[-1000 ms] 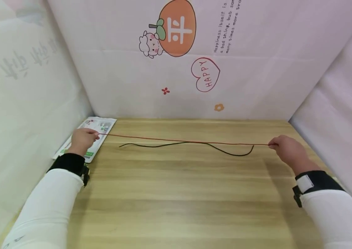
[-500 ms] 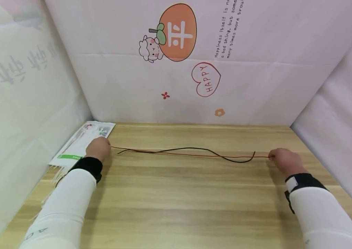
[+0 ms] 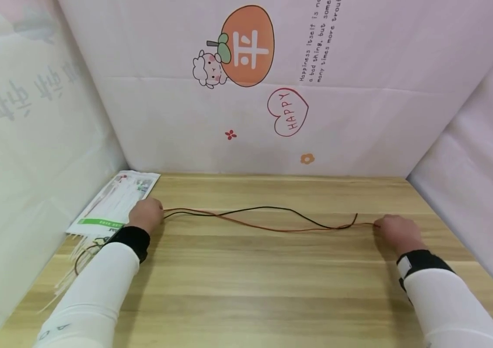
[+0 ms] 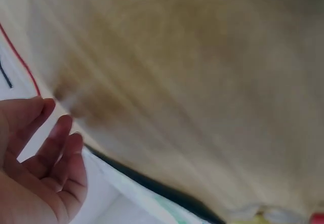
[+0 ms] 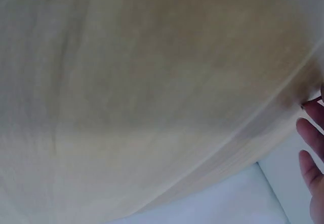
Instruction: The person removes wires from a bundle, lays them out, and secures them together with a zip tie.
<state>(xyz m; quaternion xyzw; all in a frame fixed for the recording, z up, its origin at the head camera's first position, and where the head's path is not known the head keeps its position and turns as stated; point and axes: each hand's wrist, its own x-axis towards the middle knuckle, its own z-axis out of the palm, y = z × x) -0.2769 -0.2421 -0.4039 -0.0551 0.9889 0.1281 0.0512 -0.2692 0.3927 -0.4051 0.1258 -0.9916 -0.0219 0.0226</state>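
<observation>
A thin red wire (image 3: 283, 231) runs slackly between both hands, low over the wood table. My left hand (image 3: 146, 213) pinches its left end between thumb and index finger, as the left wrist view shows, where the other fingers curl loosely. At the far end my right hand (image 3: 398, 232) pinches the wire; its dark tip (image 5: 304, 106) pokes out by the fingers in the right wrist view, partly cut off by the frame. A black wire (image 3: 265, 207) lies wavy on the table, crossing the red one. Its left end is beside my left hand.
A white and green packet (image 3: 111, 200) lies at the back left corner. Thin white strips (image 3: 69, 256) and a brown wire loop (image 3: 77, 261) lie beside my left forearm. Printed white cloth walls (image 3: 176, 130) bound the table (image 3: 255, 290) at the back and sides.
Both hands have come lower and nearer, the left also shifting right, away from the packet. The red wire, taut before, now sags into curves beside the black wire.
</observation>
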